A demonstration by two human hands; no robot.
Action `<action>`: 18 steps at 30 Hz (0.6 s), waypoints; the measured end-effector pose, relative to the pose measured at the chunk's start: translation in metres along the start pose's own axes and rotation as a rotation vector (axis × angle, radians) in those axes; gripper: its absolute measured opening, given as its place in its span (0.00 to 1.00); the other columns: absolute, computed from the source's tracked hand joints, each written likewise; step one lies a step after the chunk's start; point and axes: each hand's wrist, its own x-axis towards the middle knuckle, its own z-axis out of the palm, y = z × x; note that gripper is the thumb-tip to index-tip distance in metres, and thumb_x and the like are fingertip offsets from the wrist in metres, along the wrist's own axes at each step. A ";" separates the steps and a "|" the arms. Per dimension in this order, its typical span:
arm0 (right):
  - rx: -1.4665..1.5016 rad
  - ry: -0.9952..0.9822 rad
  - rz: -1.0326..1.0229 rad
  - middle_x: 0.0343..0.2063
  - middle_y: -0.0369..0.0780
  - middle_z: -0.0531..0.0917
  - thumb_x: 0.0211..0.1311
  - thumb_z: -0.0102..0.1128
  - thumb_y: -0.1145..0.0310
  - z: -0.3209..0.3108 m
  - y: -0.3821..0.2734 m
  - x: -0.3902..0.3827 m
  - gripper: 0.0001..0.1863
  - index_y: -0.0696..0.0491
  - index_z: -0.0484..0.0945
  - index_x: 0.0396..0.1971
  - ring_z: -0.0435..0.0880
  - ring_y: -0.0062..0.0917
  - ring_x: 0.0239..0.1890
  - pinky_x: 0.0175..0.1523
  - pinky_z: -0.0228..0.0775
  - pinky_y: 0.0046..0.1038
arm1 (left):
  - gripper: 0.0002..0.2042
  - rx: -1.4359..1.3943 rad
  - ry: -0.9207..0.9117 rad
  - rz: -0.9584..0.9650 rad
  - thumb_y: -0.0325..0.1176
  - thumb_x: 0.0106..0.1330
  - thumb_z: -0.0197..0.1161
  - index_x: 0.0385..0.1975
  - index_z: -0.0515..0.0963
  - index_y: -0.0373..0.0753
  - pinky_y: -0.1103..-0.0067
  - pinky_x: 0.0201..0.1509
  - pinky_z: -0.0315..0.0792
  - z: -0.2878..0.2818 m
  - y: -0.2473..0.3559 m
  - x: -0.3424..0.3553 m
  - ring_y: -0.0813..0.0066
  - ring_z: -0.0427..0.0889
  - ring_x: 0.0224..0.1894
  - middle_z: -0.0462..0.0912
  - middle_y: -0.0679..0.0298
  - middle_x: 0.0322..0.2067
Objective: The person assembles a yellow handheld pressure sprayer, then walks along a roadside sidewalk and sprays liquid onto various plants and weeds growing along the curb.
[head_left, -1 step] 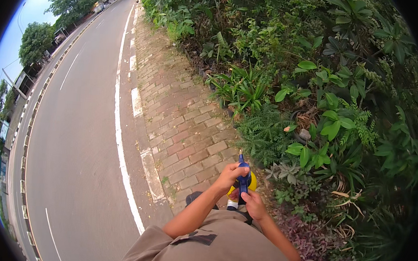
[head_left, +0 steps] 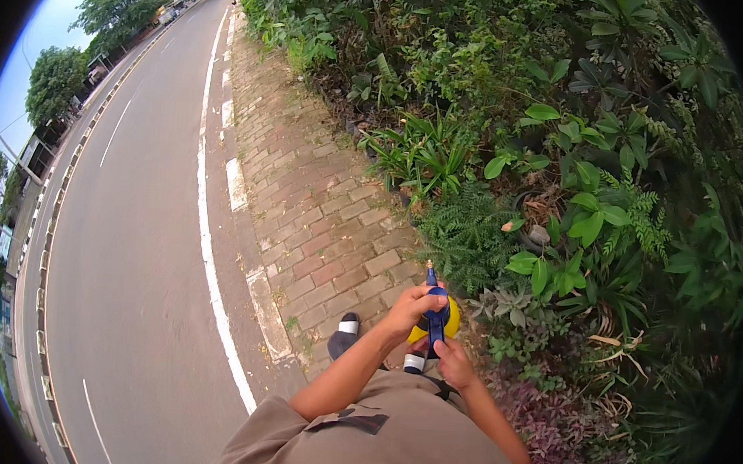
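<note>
A hand sprayer with a blue pump top [head_left: 437, 321], a pointed brass-tipped nozzle [head_left: 430, 265] and a rounded yellow body [head_left: 450, 318] is held in front of my body, above the brick path. My left hand [head_left: 411, 315] is closed round the upper blue part, thumb across it. My right hand [head_left: 454, 363] grips the lower blue handle with the thumb up against it. Much of the yellow body is hidden behind the blue top and my hands. My feet [head_left: 341, 341] show below, in dark footwear with white straps.
Dense green shrubs [head_left: 465, 229] and purple-leaved plants [head_left: 547, 413], some in black pots [head_left: 526, 233], line the right. A brick path [head_left: 329, 229] runs ahead. A white-edged asphalt road [head_left: 123, 259] curves along the left, with a striped divider [head_left: 45, 297], trees and distant vehicles.
My left foot has come into fuller view beside the sprayer. The view has shifted slightly, and the sprayer's nozzle sits a little higher in the picture.
</note>
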 end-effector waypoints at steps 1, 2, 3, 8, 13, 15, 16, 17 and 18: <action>0.005 0.016 -0.020 0.29 0.33 0.76 0.74 0.47 0.55 -0.004 -0.001 0.013 0.18 0.55 0.74 0.34 0.74 0.16 0.31 0.39 0.67 0.21 | 0.14 0.006 -0.058 -0.013 0.43 0.56 0.68 0.32 0.79 0.38 0.78 0.58 0.60 -0.002 0.013 0.018 0.76 0.73 0.44 0.78 0.69 0.37; 0.013 0.021 -0.031 0.28 0.33 0.75 0.74 0.46 0.55 -0.005 0.000 0.025 0.18 0.55 0.74 0.33 0.73 0.15 0.31 0.38 0.66 0.20 | 0.15 -0.013 -0.087 -0.052 0.43 0.56 0.67 0.34 0.79 0.38 0.78 0.57 0.61 -0.012 0.015 0.035 0.76 0.73 0.45 0.78 0.68 0.38; -0.062 0.103 -0.097 0.23 0.30 0.72 0.74 0.45 0.53 -0.005 0.007 0.043 0.20 0.54 0.73 0.30 0.69 0.13 0.25 0.32 0.61 0.18 | 0.15 -0.032 -0.117 -0.092 0.43 0.56 0.67 0.35 0.79 0.38 0.78 0.57 0.61 -0.025 0.012 0.055 0.76 0.73 0.45 0.78 0.68 0.39; -0.146 0.323 0.038 0.16 0.29 0.69 0.74 0.45 0.52 -0.005 0.002 0.114 0.22 0.54 0.72 0.26 0.65 0.12 0.19 0.25 0.57 0.18 | 0.15 -0.312 -0.122 -0.187 0.45 0.61 0.60 0.41 0.76 0.42 0.75 0.54 0.66 -0.057 0.028 0.134 0.74 0.74 0.44 0.77 0.67 0.39; -0.221 0.492 0.114 0.17 0.30 0.71 0.74 0.44 0.55 0.007 0.031 0.163 0.21 0.55 0.72 0.25 0.67 0.13 0.18 0.24 0.58 0.20 | 0.12 -0.389 -0.055 -0.439 0.43 0.62 0.61 0.41 0.73 0.46 0.71 0.53 0.69 -0.110 0.001 0.170 0.72 0.75 0.43 0.75 0.67 0.36; -0.137 0.550 0.154 0.18 0.31 0.71 0.74 0.42 0.56 0.015 0.055 0.173 0.19 0.55 0.71 0.28 0.66 0.12 0.17 0.23 0.58 0.18 | 0.12 -0.315 -0.087 -0.500 0.43 0.61 0.61 0.39 0.73 0.46 0.74 0.47 0.70 -0.121 -0.008 0.185 0.73 0.75 0.39 0.75 0.68 0.34; -0.094 0.579 0.161 0.18 0.31 0.71 0.75 0.42 0.56 0.021 0.064 0.179 0.19 0.55 0.71 0.29 0.66 0.13 0.17 0.23 0.59 0.18 | 0.12 -0.275 -0.107 -0.531 0.44 0.61 0.61 0.38 0.73 0.45 0.75 0.45 0.70 -0.129 -0.016 0.191 0.74 0.75 0.37 0.75 0.68 0.32; -0.052 0.608 0.163 0.18 0.32 0.71 0.75 0.42 0.56 0.026 0.074 0.186 0.19 0.55 0.71 0.29 0.67 0.14 0.17 0.23 0.59 0.19 | 0.11 -0.234 -0.092 -0.555 0.44 0.61 0.60 0.37 0.73 0.45 0.75 0.43 0.70 -0.136 -0.019 0.195 0.74 0.75 0.35 0.75 0.68 0.31; -0.011 0.635 0.164 0.18 0.33 0.71 0.75 0.42 0.56 0.031 0.082 0.191 0.19 0.55 0.71 0.30 0.67 0.14 0.18 0.23 0.60 0.19 | 0.11 -0.195 -0.076 -0.576 0.44 0.62 0.60 0.36 0.73 0.45 0.75 0.42 0.70 -0.144 -0.023 0.198 0.74 0.75 0.34 0.75 0.67 0.31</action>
